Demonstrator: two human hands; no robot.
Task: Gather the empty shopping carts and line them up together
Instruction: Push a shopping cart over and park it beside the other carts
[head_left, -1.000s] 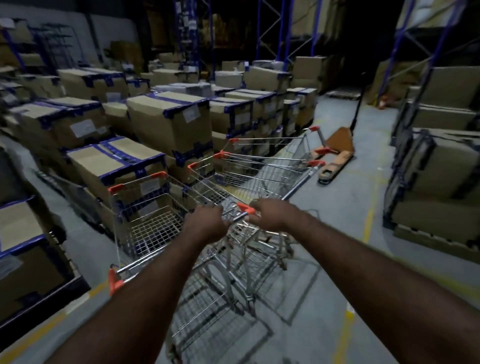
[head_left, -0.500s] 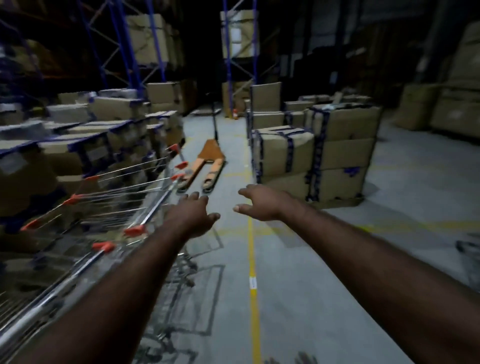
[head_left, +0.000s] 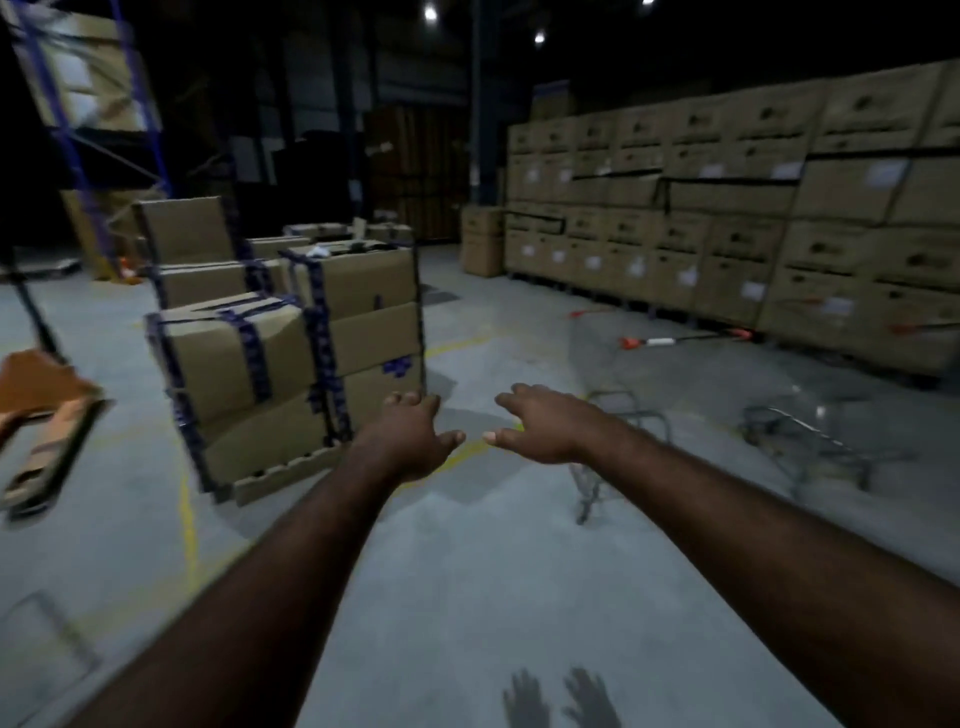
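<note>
Pausing between carts, by the look of it: reaching out for the next empty one, not pushing or nesting anything.

Carrying nothing in either hand. Stretching both arms forward from the lower edge of the frame toward its centre, forearms converging. Hovering the left hand (head_left: 410, 434) palm down just left of centre, with fingers loosely bent and slightly spread and the thumb pointing inward. Mirroring that with the right hand (head_left: 540, 426) just right of centre, palm down, with fingers relaxed and fanned and the thumb tip near the left thumb but apart from it. Touching no object with either one. Throwing two hand shadows (head_left: 561, 696) onto the grey floor (head_left: 467, 571) at the bottom edge.

Facing the task's things at middle right: a wire shopping cart (head_left: 675, 340) with orange handle ends, badly blurred, standing beyond and to the right of the right hand, in front of the wall of cartons (head_left: 727, 208). Seeming empty, though smearing too much to be certain. Glimpsing a second cart (head_left: 810, 441) farther right, clear only at its lower frame. Standing apart from each other, not nested.

Most likely calling next for a step toward the right of the frame, then closing both hands around the nearer cart's handle bar and swinging it round. Needing room while turning, given the strapped carton stack (head_left: 291, 364) left of centre and the orange pallet truck (head_left: 47, 395) at the left edge. Finding no gathered row of carts anywhere in this view.
</note>
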